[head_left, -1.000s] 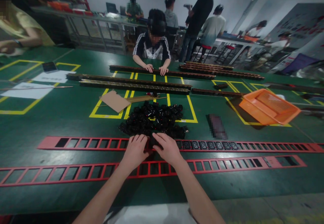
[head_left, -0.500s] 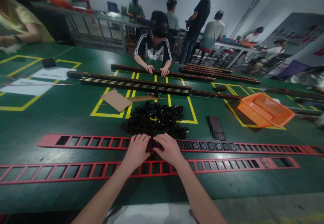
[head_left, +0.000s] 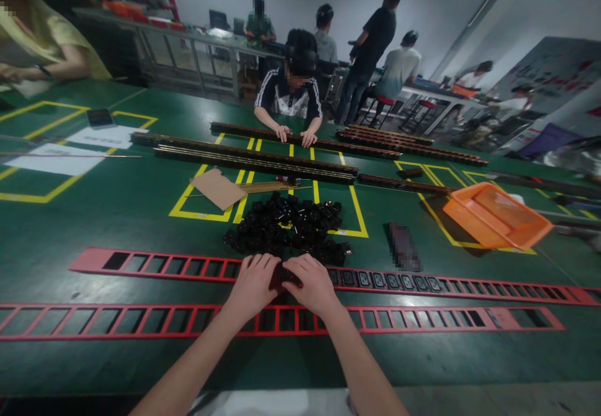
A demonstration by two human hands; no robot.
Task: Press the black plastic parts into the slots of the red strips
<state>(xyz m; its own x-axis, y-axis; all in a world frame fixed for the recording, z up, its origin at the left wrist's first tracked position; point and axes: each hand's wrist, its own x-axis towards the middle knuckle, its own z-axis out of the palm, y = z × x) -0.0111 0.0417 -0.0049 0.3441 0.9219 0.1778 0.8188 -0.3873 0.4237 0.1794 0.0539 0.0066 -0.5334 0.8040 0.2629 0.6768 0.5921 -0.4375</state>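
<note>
My left hand (head_left: 257, 282) and my right hand (head_left: 308, 283) meet over the middle of the farther red slotted frame (head_left: 188, 267), fingers curled and thumbs close together. Something small and dark lies between them, mostly hidden by the fingers. Right of my hands, several black sockets (head_left: 379, 279) sit in the slots of that frame; the slots to the left look unfilled. A heap of black sockets (head_left: 286, 222) lies just beyond my fingers. Nearer to me, a second red slotted frame (head_left: 188, 321) runs under my wrists.
Beyond the heap lie cardboard (head_left: 218, 189), long dark rails (head_left: 253, 162) and a person's hands (head_left: 295, 135) on another rail. To the right are a dark pixelated object (head_left: 404, 247) and an orange basket (head_left: 498, 215). Another person sits at the far left.
The whole view has shifted slightly, with the background lower in the picture. Both hands remain together at the same part of the farther frame.
</note>
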